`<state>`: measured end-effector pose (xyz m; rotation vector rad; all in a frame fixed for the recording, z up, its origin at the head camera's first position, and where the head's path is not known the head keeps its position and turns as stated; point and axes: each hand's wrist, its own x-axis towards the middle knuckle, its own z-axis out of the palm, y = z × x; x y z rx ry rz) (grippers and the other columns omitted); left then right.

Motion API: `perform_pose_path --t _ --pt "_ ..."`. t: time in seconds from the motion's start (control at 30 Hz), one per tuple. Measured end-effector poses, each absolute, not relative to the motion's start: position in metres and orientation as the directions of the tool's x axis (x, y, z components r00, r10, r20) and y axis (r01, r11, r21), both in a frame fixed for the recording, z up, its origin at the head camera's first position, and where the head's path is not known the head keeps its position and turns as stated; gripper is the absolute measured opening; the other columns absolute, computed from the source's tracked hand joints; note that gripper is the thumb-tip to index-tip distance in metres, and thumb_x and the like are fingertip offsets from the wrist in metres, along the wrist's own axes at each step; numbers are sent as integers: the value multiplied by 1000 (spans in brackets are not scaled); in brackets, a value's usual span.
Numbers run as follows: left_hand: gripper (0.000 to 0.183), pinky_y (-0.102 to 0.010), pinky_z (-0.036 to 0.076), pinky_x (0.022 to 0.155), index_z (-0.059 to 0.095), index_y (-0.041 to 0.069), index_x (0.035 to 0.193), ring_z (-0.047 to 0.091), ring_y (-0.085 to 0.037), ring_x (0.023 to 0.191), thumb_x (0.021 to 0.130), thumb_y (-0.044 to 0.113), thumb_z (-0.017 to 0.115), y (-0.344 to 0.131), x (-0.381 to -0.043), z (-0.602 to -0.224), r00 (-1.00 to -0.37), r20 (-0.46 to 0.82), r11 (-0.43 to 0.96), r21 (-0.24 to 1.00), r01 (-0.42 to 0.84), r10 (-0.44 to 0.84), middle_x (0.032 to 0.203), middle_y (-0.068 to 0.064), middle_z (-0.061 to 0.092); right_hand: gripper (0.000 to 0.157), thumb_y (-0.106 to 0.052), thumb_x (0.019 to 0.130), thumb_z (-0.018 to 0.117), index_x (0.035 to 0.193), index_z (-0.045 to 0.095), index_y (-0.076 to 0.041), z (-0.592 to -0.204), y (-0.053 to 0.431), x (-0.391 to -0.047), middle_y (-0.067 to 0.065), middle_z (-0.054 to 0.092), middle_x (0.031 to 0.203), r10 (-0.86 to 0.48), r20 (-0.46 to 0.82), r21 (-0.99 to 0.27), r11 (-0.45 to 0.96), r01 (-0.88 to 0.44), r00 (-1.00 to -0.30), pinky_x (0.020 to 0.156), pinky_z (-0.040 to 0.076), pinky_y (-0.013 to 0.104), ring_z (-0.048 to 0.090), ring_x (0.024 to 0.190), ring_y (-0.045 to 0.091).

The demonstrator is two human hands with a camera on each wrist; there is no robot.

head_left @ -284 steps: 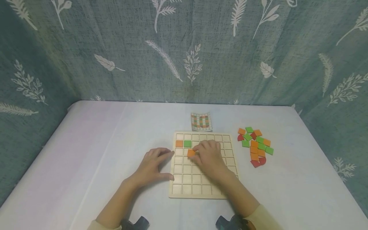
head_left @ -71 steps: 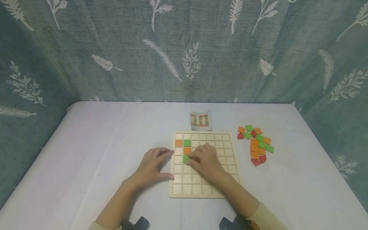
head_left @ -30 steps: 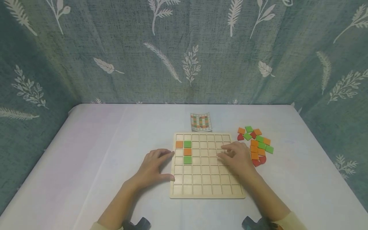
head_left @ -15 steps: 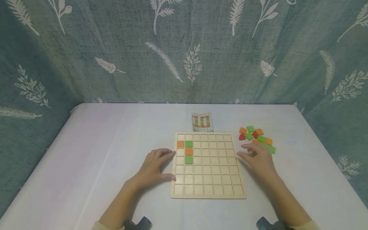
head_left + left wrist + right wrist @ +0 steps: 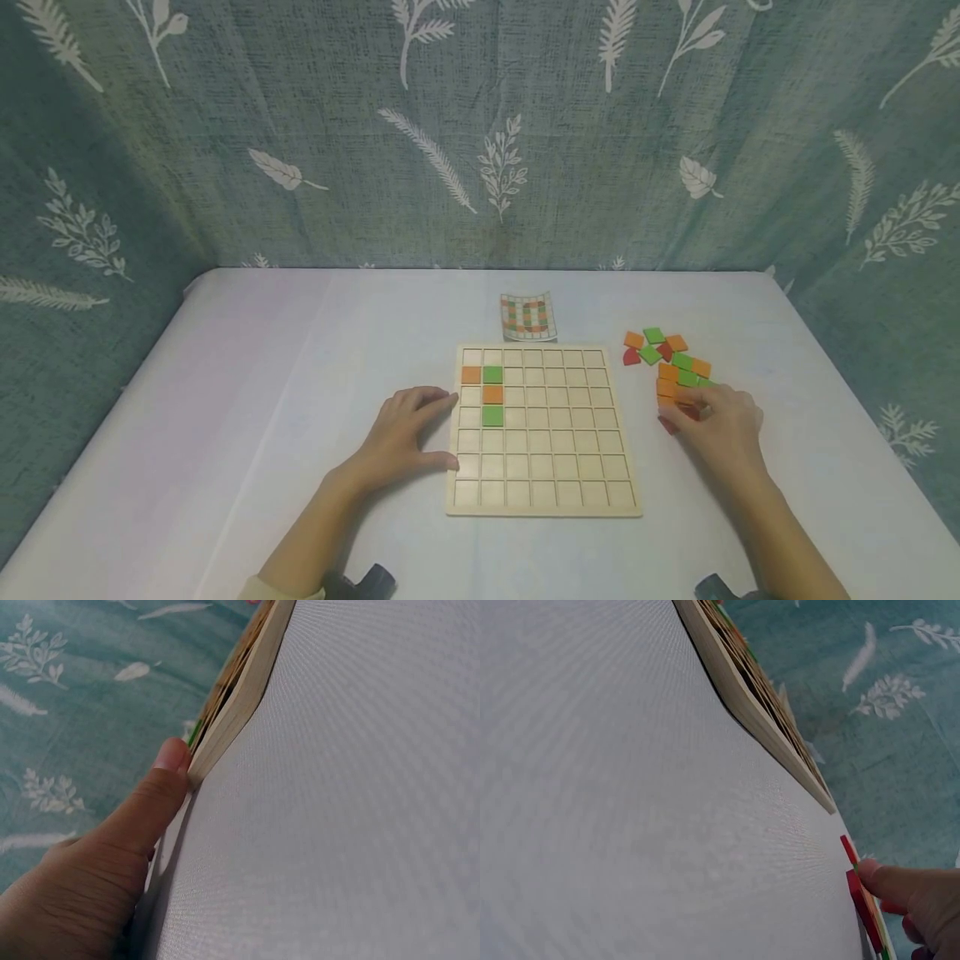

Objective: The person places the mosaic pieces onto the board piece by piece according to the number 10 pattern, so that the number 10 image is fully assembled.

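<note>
My left hand (image 5: pixel 401 433) spans the left edge of the wooden grid board (image 5: pixel 555 450), thumb and forefinger spread and their tips touching the rim. In the left wrist view its thumb (image 5: pixel 142 814) lies against the board's corner edge. On the board sit orange and green square tiles, among them a lower green tile (image 5: pixel 492 416) and an orange tile (image 5: pixel 492 394). My right hand (image 5: pixel 727 425) reaches into the loose tile pile, fingertips on the orange and red tiles at its near end. In the right wrist view its thumb (image 5: pixel 889 881) touches the tiles; whether it pinches one is hidden.
A small pattern card (image 5: pixel 528 317) with coloured squares lies behind the board. Other loose tiles, such as a green tile (image 5: pixel 653 335) and a red rounded tile (image 5: pixel 632 357), lie right of the board. A leaf-patterned curtain (image 5: pixel 322 133) hangs behind the white table (image 5: pixel 300 350).
An orange tile and then a green tile came to rest on the board, placed by my right hand. That hand then moved right to the pile. My left hand stays at the board's edge.
</note>
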<state>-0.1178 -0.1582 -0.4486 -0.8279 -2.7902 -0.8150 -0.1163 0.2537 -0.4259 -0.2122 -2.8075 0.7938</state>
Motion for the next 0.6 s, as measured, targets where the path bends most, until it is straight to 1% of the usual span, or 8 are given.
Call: perform_pose_path --t 0.17,0.3,0.43,0.6 --pt "82 -47 33 95 53 12 135 42 -28 119 67 54 75 -158 -118 -450 -843 258 709 458 537 472 129 -8 50 42 -24 76 79 105 68 5 -428 255 -116 20 61 90 202 182 -491 867 89 -962 79 26 50 41 89 32" --pt "82 -48 33 96 53 12 135 42 -28 119 67 53 75 -157 -118 -448 -847 247 714 458 530 470 129 -8 50 46 -27 76 79 105 68 6 -427 252 -116 21 62 91 206 177 -476 874 100 -962 79 26 50 42 89 34" --pt "82 -48 33 97 53 12 135 42 -28 119 67 53 76 -157 -118 -446 -852 237 716 464 521 467 130 -8 50 49 -30 76 78 107 67 6 -425 249 -117 21 63 92 162 169 -469 881 65 -972 78 25 50 42 89 34" --pt "82 -49 33 97 54 12 134 42 -29 119 67 52 76 -157 -118 -447 -851 244 708 476 522 465 129 -8 50 46 -28 76 79 106 68 5 -428 246 -117 16 61 86 112 181 -487 873 10 -977 80 22 50 40 89 31"
